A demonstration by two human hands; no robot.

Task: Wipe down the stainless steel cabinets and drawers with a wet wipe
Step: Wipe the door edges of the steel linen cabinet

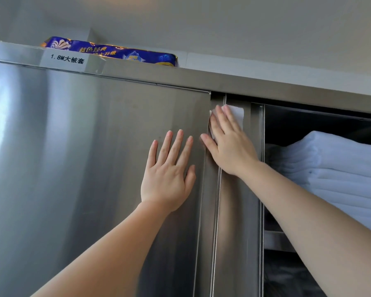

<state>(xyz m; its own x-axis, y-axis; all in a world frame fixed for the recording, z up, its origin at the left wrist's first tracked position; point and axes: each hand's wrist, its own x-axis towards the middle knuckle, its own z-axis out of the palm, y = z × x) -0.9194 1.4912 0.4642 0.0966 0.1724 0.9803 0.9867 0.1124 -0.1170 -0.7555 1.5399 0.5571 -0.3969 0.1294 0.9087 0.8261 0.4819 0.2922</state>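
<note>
Right hand (227, 144) presses wet wipe (237, 113) flat with straight fingers on door edge, while spread left hand (169, 174) steadies sliding door (94, 157).

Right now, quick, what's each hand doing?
Left hand: open, flat on the steel door, holding nothing.
Right hand: open, straight fingers pressing the wet wipe against the inner door edge.
</note>
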